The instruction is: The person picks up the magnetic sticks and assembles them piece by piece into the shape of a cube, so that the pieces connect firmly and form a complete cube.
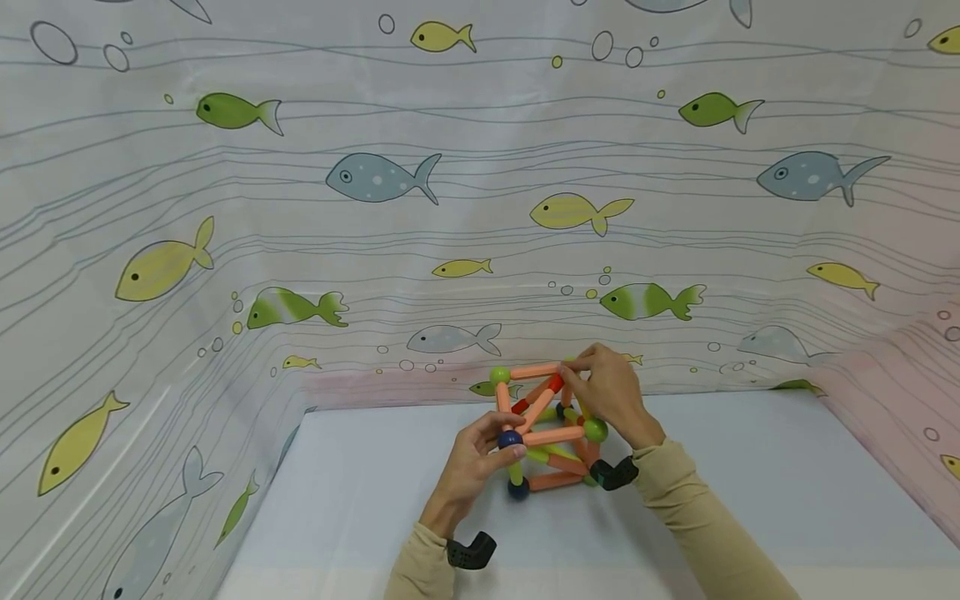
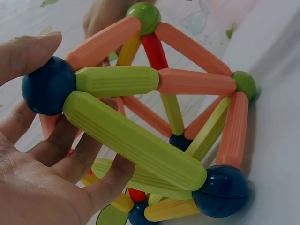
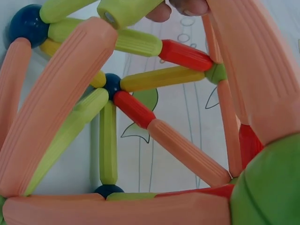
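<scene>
A frame of magnetic building sticks and balls stands on the table between both hands. My left hand (image 1: pixel 468 458) grips a dark blue ball (image 2: pixel 49 86) at the frame's near left corner, thumb over it and fingers behind. Lime sticks (image 2: pixel 136 140) run from that ball. At the top my right hand (image 1: pixel 609 387) pinches a stick with a red end (image 1: pixel 555 383), close to the upper green ball; the fingers hide the exact contact. In the right wrist view, fingertips (image 3: pixel 190 6) show at the top edge beside a lime stick (image 3: pixel 129 10) with a bare end.
A pale table (image 1: pixel 360 500) lies under the frame. Behind and beside it hangs a white sheet (image 1: pixel 480 242) printed with fish and wavy lines. Other green balls (image 1: pixel 596 430) and salmon sticks (image 1: pixel 555 482) make up the frame's right and lower sides.
</scene>
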The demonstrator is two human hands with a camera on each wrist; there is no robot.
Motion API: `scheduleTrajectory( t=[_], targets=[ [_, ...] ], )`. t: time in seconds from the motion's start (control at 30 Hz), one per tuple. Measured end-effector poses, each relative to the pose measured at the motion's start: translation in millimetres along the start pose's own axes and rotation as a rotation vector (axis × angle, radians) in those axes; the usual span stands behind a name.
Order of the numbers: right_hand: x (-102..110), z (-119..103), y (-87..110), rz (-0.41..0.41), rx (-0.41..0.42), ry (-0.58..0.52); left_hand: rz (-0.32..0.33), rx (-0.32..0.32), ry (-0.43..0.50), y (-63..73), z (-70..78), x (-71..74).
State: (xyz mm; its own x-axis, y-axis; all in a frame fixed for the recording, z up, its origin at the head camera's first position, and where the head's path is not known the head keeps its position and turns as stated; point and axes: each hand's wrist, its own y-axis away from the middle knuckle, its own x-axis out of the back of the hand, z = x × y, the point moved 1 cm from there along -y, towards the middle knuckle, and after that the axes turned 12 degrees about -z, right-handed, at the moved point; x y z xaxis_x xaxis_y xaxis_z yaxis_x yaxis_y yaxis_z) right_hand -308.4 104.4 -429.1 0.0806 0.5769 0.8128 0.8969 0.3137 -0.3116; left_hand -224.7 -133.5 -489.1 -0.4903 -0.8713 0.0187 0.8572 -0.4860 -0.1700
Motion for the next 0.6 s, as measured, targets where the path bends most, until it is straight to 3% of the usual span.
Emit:
scheduleTrajectory(
  t=[0.3, 0.5, 0.6],
  targets=[
    [1, 1, 5.9, -0.001, 0.009, -0.009, -0.019, -0.009, -0.002, -1.5, -1.0, -1.0],
    [13, 15, 22.3, 0.095, -0.017, -0.158, -0.027, 0.02, -0.02, -0.4, -1.1, -2.6],
    [23, 24, 38.4, 0.135, -0.059, -0.163, -0.036, 0.039, -0.038, 1.6, -0.2, -2.7]
  ],
)
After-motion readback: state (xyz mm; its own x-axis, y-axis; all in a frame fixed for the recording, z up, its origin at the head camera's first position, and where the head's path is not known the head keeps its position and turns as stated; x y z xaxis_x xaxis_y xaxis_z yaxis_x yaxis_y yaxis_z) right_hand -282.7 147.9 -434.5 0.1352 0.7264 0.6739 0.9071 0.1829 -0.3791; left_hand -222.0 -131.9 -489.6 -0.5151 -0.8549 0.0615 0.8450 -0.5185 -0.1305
